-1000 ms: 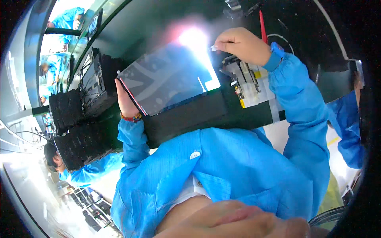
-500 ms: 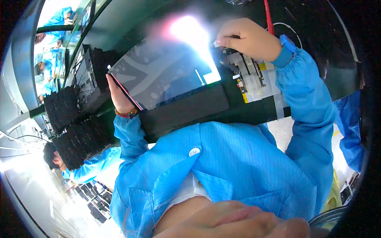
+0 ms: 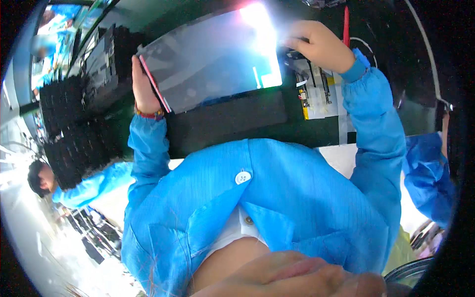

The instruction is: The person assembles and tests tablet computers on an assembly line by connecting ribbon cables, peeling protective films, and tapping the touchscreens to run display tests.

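A large, glossy dark screen panel (image 3: 208,64) is tilted over a dark rectangular pad (image 3: 232,121), with a strong white glare down its right side. Along its left edge runs a pink-red strip (image 3: 154,83). My left hand (image 3: 144,88) holds the panel by that edge, part of the fingers hidden behind it. Just beyond the panel's right edge is my right hand (image 3: 319,47), its thumb and fingers bent together. Those fingertips are blurred against the glare, so anything small between them cannot be made out.
Small parts with black strips and a yellow piece (image 3: 306,113) lie on a pale sheet (image 3: 324,106) below my right hand. A red pen-like tool (image 3: 346,27) and a white cable (image 3: 368,44) are beyond it. Stacked black holders (image 3: 74,153) stand at left; a co-worker's blue sleeve (image 3: 89,185) is beside them.
The panel's left edge has shifted away from me with my left hand, so the panel sits less slanted. My right hand has moved slightly right, off the panel's corner.
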`<state>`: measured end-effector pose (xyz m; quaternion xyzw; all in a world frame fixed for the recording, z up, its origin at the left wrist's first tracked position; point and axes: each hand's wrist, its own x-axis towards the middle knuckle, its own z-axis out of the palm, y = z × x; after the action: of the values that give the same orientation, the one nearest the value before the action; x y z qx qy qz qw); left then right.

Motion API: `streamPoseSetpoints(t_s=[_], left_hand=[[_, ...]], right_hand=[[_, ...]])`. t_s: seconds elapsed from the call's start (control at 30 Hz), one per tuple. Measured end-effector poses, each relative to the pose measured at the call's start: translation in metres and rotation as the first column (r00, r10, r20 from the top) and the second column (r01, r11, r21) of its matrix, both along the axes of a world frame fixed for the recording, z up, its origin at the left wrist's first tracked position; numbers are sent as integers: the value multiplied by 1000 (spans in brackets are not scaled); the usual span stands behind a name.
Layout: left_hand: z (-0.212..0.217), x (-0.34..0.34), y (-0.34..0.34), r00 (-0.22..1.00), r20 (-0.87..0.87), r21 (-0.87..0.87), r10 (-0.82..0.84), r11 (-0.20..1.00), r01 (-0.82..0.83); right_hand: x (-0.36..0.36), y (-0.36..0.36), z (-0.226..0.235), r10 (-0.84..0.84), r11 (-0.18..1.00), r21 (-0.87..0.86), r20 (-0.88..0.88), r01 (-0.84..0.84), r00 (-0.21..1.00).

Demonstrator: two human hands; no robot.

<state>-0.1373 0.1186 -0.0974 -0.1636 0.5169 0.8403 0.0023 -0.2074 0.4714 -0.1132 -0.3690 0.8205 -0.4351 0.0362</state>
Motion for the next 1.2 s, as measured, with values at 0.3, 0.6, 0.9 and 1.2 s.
streamPoseSetpoints(t_s=[0.3, 0.6, 0.9, 1.2], left_hand=[[-18, 1, -31, 991, 97, 118, -91, 990, 80], [-8, -1, -21, 928, -163, 347, -334, 862, 371], [-4, -1, -18, 949, -113, 357, -294, 880, 315], [-35, -7, -43, 930, -98, 287, -353, 885, 366]], right_hand=[[58, -10, 55, -17, 988, 129, -454, 85, 891], [97, -19, 41, 159, 920, 385, -530, 70, 833], [48, 0, 49, -12, 978, 182, -457, 106, 889], [11, -4, 26, 45, 954, 296, -300, 48, 953]])
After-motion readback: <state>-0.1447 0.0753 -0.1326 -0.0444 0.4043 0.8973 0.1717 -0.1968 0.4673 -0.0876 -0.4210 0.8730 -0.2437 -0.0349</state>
